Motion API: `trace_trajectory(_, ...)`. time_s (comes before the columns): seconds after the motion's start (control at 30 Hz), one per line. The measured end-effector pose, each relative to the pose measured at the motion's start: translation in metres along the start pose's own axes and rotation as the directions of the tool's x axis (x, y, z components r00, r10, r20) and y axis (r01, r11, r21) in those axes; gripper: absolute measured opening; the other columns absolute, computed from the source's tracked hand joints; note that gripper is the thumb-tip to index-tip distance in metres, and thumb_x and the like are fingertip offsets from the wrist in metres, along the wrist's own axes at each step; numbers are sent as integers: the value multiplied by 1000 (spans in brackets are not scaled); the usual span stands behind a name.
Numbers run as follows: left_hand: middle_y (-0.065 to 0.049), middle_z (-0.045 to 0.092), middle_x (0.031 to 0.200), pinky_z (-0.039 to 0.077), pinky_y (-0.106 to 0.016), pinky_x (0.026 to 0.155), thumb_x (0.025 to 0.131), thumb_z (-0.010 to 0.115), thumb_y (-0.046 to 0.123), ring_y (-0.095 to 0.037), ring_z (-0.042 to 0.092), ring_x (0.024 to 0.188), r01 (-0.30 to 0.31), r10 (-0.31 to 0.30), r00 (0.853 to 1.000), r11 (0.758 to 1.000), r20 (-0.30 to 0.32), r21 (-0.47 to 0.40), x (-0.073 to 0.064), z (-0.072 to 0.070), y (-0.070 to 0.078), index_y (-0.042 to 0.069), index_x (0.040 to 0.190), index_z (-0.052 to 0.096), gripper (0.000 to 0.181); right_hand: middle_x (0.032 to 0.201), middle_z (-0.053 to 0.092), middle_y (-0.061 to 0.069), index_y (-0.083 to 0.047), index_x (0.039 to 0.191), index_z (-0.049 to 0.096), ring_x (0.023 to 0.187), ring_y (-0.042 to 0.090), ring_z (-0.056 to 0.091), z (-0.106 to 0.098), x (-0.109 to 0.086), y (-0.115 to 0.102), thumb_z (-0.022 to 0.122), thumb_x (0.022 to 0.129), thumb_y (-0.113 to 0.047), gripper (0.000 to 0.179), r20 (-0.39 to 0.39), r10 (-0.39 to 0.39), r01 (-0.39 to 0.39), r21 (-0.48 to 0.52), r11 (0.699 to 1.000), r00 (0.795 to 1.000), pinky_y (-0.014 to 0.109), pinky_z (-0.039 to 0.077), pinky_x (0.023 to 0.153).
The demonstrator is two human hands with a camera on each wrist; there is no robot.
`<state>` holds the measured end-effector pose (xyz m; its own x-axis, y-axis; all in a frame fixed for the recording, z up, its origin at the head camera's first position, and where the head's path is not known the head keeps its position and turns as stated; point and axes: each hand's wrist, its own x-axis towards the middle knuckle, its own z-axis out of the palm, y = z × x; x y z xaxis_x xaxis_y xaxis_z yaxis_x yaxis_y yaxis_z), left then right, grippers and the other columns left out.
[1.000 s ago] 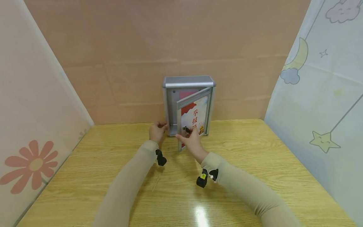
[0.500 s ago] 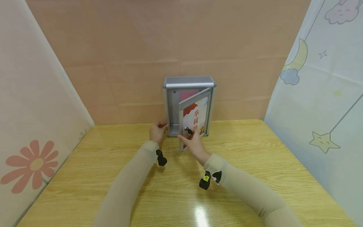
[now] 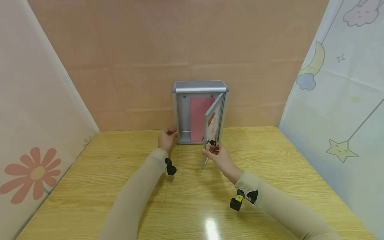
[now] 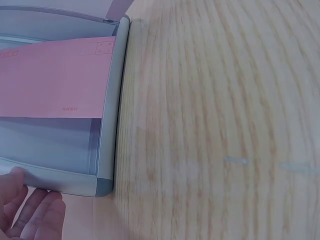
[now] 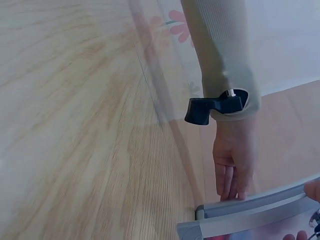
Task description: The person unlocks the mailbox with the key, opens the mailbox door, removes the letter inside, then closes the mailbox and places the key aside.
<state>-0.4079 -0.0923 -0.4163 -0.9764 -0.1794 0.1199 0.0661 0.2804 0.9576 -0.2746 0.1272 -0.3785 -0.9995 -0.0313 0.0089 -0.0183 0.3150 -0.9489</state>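
Observation:
A silver metal letter box [image 3: 200,87] stands upright against the back wall. Its hinged door [image 3: 210,123], with a red-and-white poster panel, is swung well out on the right side. A pink envelope [image 4: 55,80] stands inside the box. My left hand [image 3: 166,140] holds the box by its lower left side, thumb [image 4: 11,182] on the front frame and fingers against the outer side. My right hand [image 3: 222,158] grips the door's free edge low down, thumb on the edge and fingers behind the black-headed key [image 3: 213,142] in the lock.
The box rests near the back of a wood-grain table [image 3: 120,160]. A tan wall covering [image 3: 135,66] rises behind it. Printed white sheets flank both sides, with a flower [image 3: 37,174] on the left and a star [image 3: 342,150] on the right.
My right hand has pulled the door farther open, toward the right and front, uncovering the pink envelope inside. My left hand has stayed at the box's left side.

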Motion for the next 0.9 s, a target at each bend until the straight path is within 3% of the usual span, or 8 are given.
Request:
trace_trajectory(0.23,-14,67,107,50,-29,74,91,68,13,-25,62,93,13,-13,1000,1000,1,14,0,0,0,2,105,67,18,131,49,21,3,132,44,123,34,49,-34,-15,12,63,94,-34,57,15,20,-19,-53,998,1000,47,41,103)
trace_trajectory(0.47,-12,66,109,49,-28,75,92,67,14,-23,60,94,24,-24,1000,1000,5,-5,-2,0,2,2,106,66,18,130,52,20,3,128,50,122,33,50,-64,-24,22,59,97,-32,48,-6,-11,11,-81,997,1000,46,41,102)
trace_trajectory(0.63,-13,66,107,47,-26,72,91,67,14,-22,58,92,7,-7,1000,1000,-14,17,-3,0,3,2,104,66,18,133,49,21,4,129,50,123,33,48,-80,-29,25,56,98,-35,50,-10,-19,18,-99,995,1000,49,40,102)
trace_trajectory(0.77,-14,66,107,46,-27,72,91,68,13,-23,58,93,0,0,1000,1000,-17,25,-4,0,4,1,104,67,18,133,50,19,4,129,51,113,21,52,-91,-33,26,55,99,-36,51,-35,-1,-2,-103,995,999,44,42,99)
trace_trajectory(0.9,-15,66,108,47,-30,75,91,68,13,-24,58,95,-1,1,1000,1000,-12,31,-6,0,5,0,104,67,18,129,52,17,5,128,51,100,5,55,-103,-35,28,55,99,-34,50,-67,-9,3,-85,996,998,27,47,91)
